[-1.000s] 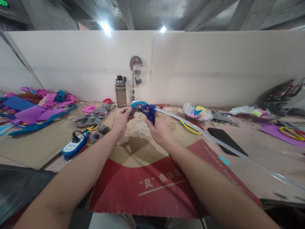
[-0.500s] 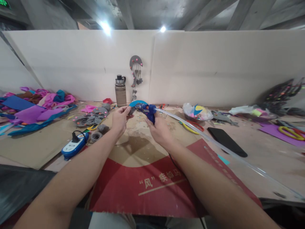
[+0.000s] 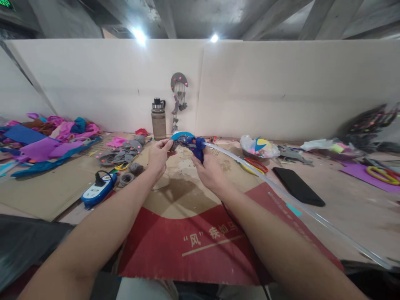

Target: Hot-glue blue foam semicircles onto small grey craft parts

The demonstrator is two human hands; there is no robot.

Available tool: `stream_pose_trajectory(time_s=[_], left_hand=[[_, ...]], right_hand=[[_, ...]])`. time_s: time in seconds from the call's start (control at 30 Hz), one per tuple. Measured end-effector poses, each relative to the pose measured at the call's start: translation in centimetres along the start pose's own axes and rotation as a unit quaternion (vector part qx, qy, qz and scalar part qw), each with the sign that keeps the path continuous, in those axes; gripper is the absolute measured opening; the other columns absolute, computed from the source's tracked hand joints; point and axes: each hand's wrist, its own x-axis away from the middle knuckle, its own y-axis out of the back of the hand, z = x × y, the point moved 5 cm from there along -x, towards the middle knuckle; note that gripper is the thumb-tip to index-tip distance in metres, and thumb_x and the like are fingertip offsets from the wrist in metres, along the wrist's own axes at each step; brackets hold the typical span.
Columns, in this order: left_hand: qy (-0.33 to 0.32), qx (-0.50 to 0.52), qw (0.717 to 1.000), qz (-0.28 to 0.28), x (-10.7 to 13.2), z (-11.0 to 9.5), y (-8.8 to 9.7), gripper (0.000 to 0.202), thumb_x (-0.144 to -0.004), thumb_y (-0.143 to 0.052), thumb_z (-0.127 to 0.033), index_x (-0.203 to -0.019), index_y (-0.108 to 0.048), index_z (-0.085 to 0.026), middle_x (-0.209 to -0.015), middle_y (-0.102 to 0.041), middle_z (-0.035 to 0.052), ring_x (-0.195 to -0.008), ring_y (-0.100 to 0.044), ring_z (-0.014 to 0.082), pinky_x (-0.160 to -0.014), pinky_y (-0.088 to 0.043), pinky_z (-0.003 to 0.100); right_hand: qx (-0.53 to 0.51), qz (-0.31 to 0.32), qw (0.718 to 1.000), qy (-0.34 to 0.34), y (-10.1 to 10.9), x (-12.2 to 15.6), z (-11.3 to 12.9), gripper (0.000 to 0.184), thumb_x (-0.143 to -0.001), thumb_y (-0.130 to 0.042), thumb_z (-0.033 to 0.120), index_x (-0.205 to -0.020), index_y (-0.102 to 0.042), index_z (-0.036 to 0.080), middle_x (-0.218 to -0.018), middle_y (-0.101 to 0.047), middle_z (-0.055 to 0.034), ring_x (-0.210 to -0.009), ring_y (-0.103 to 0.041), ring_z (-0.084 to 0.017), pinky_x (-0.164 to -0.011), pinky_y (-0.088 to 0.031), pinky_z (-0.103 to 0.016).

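My right hand (image 3: 210, 170) is closed around a blue glue gun (image 3: 196, 146), its nozzle pointing left. A long clear glue stick (image 3: 281, 192) runs out of the gun's back toward the lower right. My left hand (image 3: 158, 155) pinches a blue crescent-shaped felt piece (image 3: 180, 136) with a grey part beneath it, held right at the gun's tip. Both hands hover above the cardboard-covered table (image 3: 187, 200).
A water bottle (image 3: 158, 118) and a hanging grey felt craft (image 3: 178, 92) stand at the back wall. Felt scraps (image 3: 46, 139) lie left, a blue power strip (image 3: 97, 189) nearer. A black phone (image 3: 296, 186), yellow scissors (image 3: 383, 174) and a bag of scraps (image 3: 258, 148) lie right.
The hands have barely shifted. The clear glue stick's far end has swung slightly lower toward the table edge.
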Motion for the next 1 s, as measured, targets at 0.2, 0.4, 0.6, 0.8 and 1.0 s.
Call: stream_pose_trajectory(time_s=[0.2,0.4,0.6,0.8,1.0], left_hand=[[-0.003,-0.002,1.000,0.011,0.37,-0.11,-0.50,0.026,-0.061,-0.078,-0.034,-0.073,-0.068,-0.014,-0.071,-0.061,0.0007,-0.061,-0.053,0.0086,-0.057,-0.052,0.024],[-0.001,-0.014,1.000,0.017,0.42,0.03,-0.66,0.025,-0.061,-0.077,-0.036,-0.072,-0.068,-0.015,-0.069,-0.061,0.0004,-0.060,-0.053,0.0085,-0.057,-0.052,0.023],[-0.003,-0.002,1.000,-0.003,0.11,-0.08,-0.14,0.024,-0.063,-0.077,-0.033,-0.075,-0.068,-0.014,-0.073,-0.062,0.0020,-0.063,-0.055,0.0092,-0.058,-0.051,0.023],[-0.009,-0.005,1.000,-0.010,0.03,-0.46,0.08,0.024,-0.064,-0.076,-0.033,-0.075,-0.068,-0.014,-0.076,-0.063,0.0035,-0.065,-0.056,0.0102,-0.058,-0.051,0.024],[-0.019,0.007,1.000,-0.008,-0.15,-0.72,0.19,0.023,-0.064,-0.076,-0.032,-0.076,-0.067,-0.015,-0.076,-0.063,0.0029,-0.066,-0.057,0.0105,-0.059,-0.052,0.023]], right_hand=[[-0.008,-0.001,1.000,0.006,0.05,0.05,0.20,0.039,-0.087,-0.043,0.033,-0.121,-0.050,0.013,-0.103,-0.064,-0.0172,-0.090,-0.060,-0.030,-0.080,-0.045,-0.042],[-0.007,-0.001,1.000,0.002,0.08,0.04,0.32,0.039,-0.087,-0.042,0.033,-0.120,-0.050,0.014,-0.100,-0.065,-0.0169,-0.085,-0.061,-0.029,-0.077,-0.045,-0.042],[-0.013,-0.008,1.000,0.007,0.10,-0.01,0.12,0.039,-0.087,-0.043,0.032,-0.122,-0.049,0.017,-0.102,-0.065,-0.0151,-0.088,-0.061,-0.028,-0.079,-0.045,-0.042],[-0.001,0.000,1.000,-0.007,-0.04,0.01,-0.20,0.041,-0.087,-0.043,0.032,-0.124,-0.048,0.016,-0.097,-0.065,-0.0147,-0.083,-0.060,-0.027,-0.076,-0.045,-0.042],[-0.014,-0.010,1.000,0.002,0.09,0.02,-0.18,0.039,-0.087,-0.044,0.031,-0.124,-0.049,0.018,-0.102,-0.065,-0.0141,-0.092,-0.061,-0.029,-0.079,-0.046,-0.042]])
